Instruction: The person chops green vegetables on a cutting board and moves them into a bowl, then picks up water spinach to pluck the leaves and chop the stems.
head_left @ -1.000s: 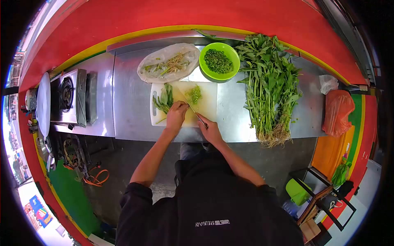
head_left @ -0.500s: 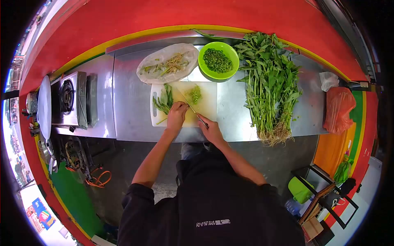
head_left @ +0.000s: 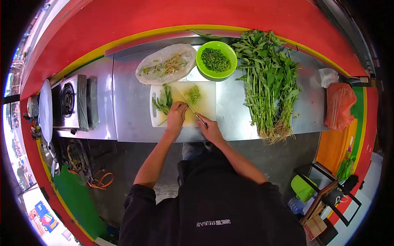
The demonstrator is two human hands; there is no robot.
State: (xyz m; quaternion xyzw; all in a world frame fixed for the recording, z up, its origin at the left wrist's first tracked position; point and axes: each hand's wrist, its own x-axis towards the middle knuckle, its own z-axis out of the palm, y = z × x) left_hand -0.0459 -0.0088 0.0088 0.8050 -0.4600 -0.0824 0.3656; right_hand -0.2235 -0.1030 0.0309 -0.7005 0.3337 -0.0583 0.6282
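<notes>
My right hand (head_left: 210, 129) is closed round the handle of a knife (head_left: 192, 109), whose blade slants up and left over the white cutting board (head_left: 208, 91). Close to the blade, my left hand (head_left: 177, 115) has its fingers bent over the stems of a small bunch of leafy greens (head_left: 165, 99) lying on the board. Its leaves point away from me, left of the hand. A little pile of chopped green stems (head_left: 192, 94) rests just right of the blade.
Behind the board are a plastic bag with root scraps (head_left: 170, 65) and a green bowl of chopped greens (head_left: 216, 61). To the right lies a large bundle of rooted greens (head_left: 271, 82), then a red plastic bag (head_left: 340, 106). A gas stove (head_left: 69, 100) stands at the left.
The view has shifted slightly. Both hands, the knife and the greens stay in nearly the same places on the board.
</notes>
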